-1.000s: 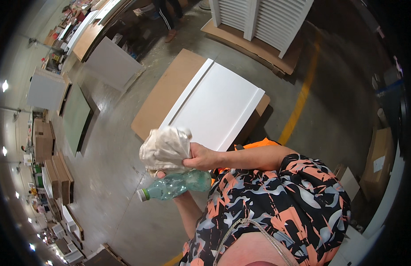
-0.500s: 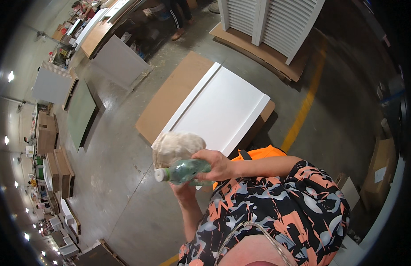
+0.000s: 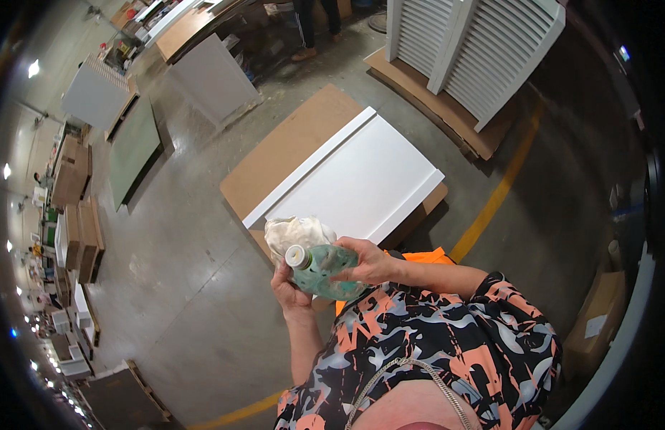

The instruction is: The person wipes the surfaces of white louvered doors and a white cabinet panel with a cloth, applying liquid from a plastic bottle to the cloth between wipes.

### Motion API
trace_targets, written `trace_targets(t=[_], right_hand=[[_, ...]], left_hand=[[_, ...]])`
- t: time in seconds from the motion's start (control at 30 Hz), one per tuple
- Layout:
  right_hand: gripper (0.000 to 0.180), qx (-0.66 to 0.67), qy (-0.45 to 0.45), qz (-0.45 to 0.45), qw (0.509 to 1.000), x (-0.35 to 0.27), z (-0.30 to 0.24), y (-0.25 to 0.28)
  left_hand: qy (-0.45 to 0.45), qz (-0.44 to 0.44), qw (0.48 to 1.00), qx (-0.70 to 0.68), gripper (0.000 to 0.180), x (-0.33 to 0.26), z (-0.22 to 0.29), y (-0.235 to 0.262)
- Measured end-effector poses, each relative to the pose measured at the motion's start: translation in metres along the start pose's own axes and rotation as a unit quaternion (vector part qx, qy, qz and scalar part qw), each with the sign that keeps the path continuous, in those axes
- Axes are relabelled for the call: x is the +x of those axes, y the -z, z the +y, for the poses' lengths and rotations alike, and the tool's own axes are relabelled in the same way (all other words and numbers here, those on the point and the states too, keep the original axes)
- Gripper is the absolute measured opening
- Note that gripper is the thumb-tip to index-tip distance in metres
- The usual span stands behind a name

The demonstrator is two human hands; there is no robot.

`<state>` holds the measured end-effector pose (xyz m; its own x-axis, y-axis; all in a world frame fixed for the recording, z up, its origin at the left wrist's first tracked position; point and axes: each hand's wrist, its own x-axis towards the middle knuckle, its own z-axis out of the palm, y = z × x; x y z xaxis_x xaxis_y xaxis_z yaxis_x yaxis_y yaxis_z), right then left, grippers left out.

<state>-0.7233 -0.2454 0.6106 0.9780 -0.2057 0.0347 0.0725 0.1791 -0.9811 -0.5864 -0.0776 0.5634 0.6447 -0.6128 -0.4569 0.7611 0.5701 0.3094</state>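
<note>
In my right hand [image 3: 365, 261] is a clear greenish plastic bottle [image 3: 329, 272], fingers closed round its body. The bottle lies tilted, its white cap end toward the left and up. My left hand [image 3: 291, 290] is just below the bottle's neck, closed at the lower edge of a bunched off-white cloth [image 3: 293, 233]; the bottle hides part of its fingers. Beyond the cloth, a white panel [image 3: 354, 172] with raised edge strips lies on a brown board [image 3: 275, 161].
White louvered panels [image 3: 490, 64] stand on a brown board at the far right, near a yellow floor line [image 3: 501, 190]. A green sheet [image 3: 134, 154] and a grey-white panel [image 3: 214, 79] stand at left. Another person's legs [image 3: 307, 29] show at the back.
The bottle has turned so its cap end points more toward me and up. My left hand, mostly hidden before, now shows beside the neck. The cloth has shifted slightly right.
</note>
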Motion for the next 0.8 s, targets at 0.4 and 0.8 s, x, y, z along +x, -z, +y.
trace_targets(t=[0.4, 0.8], right_hand=[[0.056, -0.231, -0.041, 0.013, 0.972, -0.016, -0.013, 0.044], [0.042, -0.703, 0.124, -0.064, 0.697, 0.04, -0.068, 0.029]], left_hand=[[-0.007, 0.033, 0.999, -0.015, 0.048, -0.024, -0.009, 0.007], [-0.035, -0.044, 0.998, 0.028, 0.044, -0.032, 0.006, 0.017]])
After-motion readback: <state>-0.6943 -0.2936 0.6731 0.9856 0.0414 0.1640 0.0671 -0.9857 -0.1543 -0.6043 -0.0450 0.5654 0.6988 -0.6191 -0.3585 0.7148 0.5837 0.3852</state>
